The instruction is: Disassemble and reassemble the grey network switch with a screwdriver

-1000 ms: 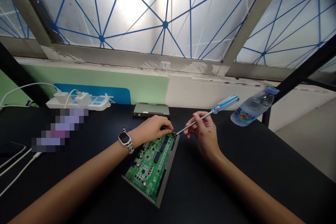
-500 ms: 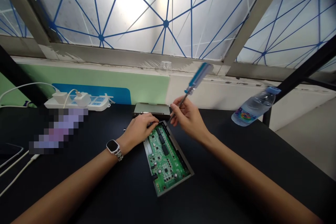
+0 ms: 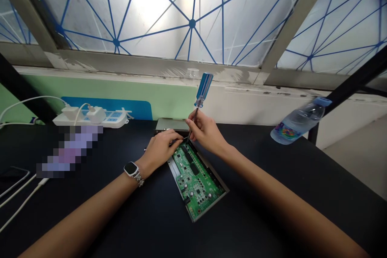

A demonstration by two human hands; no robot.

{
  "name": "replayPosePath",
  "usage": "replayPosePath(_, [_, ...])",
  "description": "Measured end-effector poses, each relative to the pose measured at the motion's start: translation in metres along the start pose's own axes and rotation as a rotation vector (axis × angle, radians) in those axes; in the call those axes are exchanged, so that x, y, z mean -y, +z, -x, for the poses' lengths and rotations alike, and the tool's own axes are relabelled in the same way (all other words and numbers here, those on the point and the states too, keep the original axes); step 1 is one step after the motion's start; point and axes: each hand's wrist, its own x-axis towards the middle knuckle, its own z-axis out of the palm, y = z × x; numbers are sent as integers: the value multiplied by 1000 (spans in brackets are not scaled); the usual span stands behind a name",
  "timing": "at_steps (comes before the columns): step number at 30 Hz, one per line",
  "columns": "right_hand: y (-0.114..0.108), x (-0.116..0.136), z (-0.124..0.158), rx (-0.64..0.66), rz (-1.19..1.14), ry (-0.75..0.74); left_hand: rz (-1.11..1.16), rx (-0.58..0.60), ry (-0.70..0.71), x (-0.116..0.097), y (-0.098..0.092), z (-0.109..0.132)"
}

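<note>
A screwdriver (image 3: 204,88) with a blue and clear handle stands nearly upright in the fingers of my right hand (image 3: 205,129). Its shaft points down to the far end of a green circuit board (image 3: 198,185), and my fingers hide part of the tip's surroundings. The board sits in a shallow metal tray (image 3: 211,206), which lies slanted on the black table. My left hand (image 3: 161,147), with a watch on its wrist, grips the far left corner of the board, fingertips close to the screwdriver's tip.
Behind my hands lies a grey metal panel (image 3: 171,124) against the wall. A power strip (image 3: 117,119) with plugs and cables is at the left, by a blurred patch (image 3: 69,151) and a phone (image 3: 15,181). A water bottle (image 3: 298,123) leans at the right.
My right hand has moved left, bringing the screwdriver more upright with its tip over the board's far end. The near end of the board has swung slightly right. My left hand keeps its hold.
</note>
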Motion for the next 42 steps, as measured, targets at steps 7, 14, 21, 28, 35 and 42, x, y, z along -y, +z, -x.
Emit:
replayPosePath(7, [1,5,-2,9,34,-26,-8,-3,-13,0,1,0])
replayPosePath(14, [-7,7,-4,112,108,-32,-18,4,-36,-2,0,1])
replayPosePath(21, [-11,13,-6,160,212,-62,108,-87,10,-15,5,-10])
replayPosePath(28, [-9,16,-7,104,253,-76,426,-78,-66,-15,13,-15])
replayPosePath(35, [-11,33,-9,-208,137,-107,491,-117,-151,-20,12,-16])
replayPosePath(42, [-11,38,-11,-319,289,-155,444,-136,-132,-21,14,-15])
